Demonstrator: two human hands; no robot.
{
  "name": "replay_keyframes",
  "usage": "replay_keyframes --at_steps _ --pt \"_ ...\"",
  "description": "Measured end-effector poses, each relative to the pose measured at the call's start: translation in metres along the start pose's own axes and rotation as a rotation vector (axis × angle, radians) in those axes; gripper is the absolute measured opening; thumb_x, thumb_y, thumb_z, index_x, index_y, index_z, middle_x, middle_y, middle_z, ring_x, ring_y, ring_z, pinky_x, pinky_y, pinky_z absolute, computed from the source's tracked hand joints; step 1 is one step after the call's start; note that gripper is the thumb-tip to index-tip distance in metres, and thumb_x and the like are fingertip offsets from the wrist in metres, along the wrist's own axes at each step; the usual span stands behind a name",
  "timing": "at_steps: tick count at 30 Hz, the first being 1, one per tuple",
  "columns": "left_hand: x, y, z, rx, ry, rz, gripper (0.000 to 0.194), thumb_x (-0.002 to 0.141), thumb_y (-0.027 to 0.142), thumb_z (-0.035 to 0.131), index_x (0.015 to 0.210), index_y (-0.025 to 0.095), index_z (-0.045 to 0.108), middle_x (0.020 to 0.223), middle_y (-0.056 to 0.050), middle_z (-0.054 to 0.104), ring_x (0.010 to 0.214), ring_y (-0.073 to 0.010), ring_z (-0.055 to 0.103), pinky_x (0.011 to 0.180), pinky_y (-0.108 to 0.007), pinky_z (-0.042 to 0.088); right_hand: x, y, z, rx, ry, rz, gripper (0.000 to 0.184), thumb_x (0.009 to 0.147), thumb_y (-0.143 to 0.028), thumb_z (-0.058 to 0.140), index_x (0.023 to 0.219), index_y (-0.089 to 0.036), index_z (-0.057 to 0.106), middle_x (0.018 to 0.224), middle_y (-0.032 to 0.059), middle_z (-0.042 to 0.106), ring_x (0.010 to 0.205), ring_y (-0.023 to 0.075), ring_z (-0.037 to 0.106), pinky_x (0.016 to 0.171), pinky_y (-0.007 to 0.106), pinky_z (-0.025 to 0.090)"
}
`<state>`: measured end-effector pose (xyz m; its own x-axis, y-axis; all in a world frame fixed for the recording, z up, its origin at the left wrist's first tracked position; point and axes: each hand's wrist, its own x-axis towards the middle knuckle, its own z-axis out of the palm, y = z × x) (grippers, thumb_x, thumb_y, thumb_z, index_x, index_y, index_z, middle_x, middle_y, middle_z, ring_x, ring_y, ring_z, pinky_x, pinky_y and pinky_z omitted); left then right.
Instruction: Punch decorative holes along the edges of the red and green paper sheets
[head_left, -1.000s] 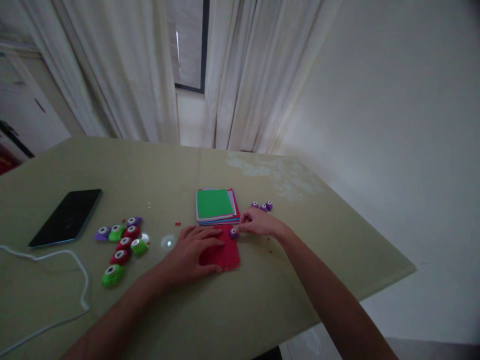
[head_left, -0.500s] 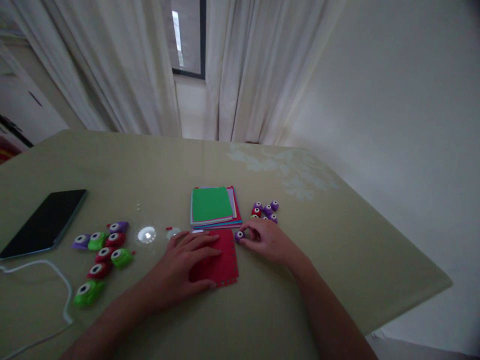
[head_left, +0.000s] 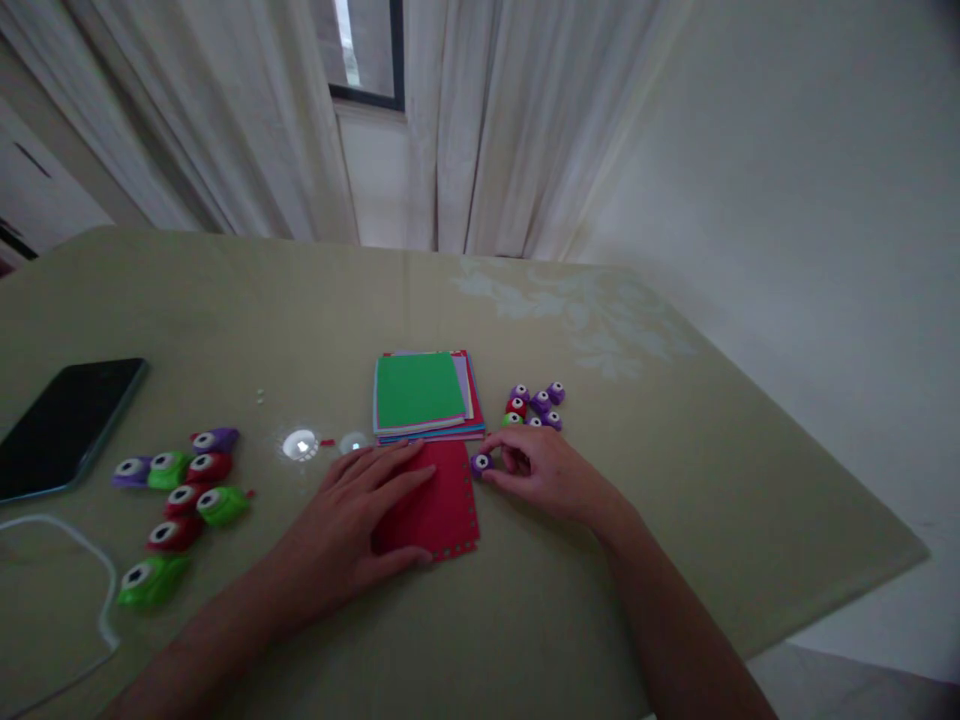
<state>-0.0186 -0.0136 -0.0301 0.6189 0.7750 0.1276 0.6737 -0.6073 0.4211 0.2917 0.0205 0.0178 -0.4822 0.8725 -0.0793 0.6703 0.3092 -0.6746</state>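
A red paper sheet (head_left: pixel 431 510) lies on the table, with a row of small holes along its right and bottom edges. My left hand (head_left: pixel 367 515) is spread flat over its left part, fingers apart, holding it down. At the sheet's upper right edge, a small purple craft punch (head_left: pixel 481 464) with a white round top and a dark shape on it is pinched between the thumb and fingers of my right hand (head_left: pixel 544 470). Whether the paper sits inside the punch's slot I cannot tell. Behind the sheet is a stack of coloured paper (head_left: pixel 420 390), green on top.
Several small purple, red and green punches (head_left: pixel 540 400) stand beyond my right hand. Larger punches (head_left: pixel 184 500) are grouped at the left, near a black tablet (head_left: pixel 71 425) and a white cable (head_left: pixel 82 540). Light discs (head_left: pixel 300 445) and small red bits lie between.
The camera view has tilted down slightly, so the table sits higher in the picture. Both hands keep nearly the same pose on the sheet and the punch.
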Motion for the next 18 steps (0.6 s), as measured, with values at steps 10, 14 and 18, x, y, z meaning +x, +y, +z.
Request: replay_keyframes --at_steps 10,14,18 --pt "0.0003 -0.0012 -0.0012 -0.017 -0.014 -0.026 0.082 0.091 0.073 0.069 0.161 0.033 0.049 0.169 -0.006 0.048 0.15 -0.0352 0.051 0.125 -0.057 0.036 -0.0023 0.0048 -0.002 0.019 -0.019 0.026 0.019 0.092 -0.029 0.074 0.109 -0.02 0.075 0.071 -0.0034 0.06 0.062 0.0136 0.051 0.061 0.027 0.035" --pt "0.0014 -0.0002 -0.0013 -0.003 -0.023 -0.033 0.083 0.091 0.073 0.069 0.161 0.032 0.049 0.169 -0.007 0.048 0.15 -0.0351 0.051 0.125 -0.057 0.035 -0.0021 0.0057 -0.0021 0.023 -0.018 0.016 0.02 0.092 -0.03 0.074 0.11 -0.02 0.075 0.071 -0.0035 0.059 0.062 0.0136 0.053 0.061 0.027 0.037" --pt "0.0022 -0.0002 -0.0017 0.002 -0.023 -0.031 0.082 0.092 0.073 0.068 0.16 0.032 0.05 0.168 -0.007 0.05 0.148 -0.035 0.052 0.123 -0.056 0.037 -0.0021 0.0062 -0.0023 0.012 -0.024 0.009 0.021 0.092 -0.029 0.074 0.11 -0.02 0.075 0.072 -0.0031 0.06 0.063 0.0142 0.054 0.061 0.027 0.037"
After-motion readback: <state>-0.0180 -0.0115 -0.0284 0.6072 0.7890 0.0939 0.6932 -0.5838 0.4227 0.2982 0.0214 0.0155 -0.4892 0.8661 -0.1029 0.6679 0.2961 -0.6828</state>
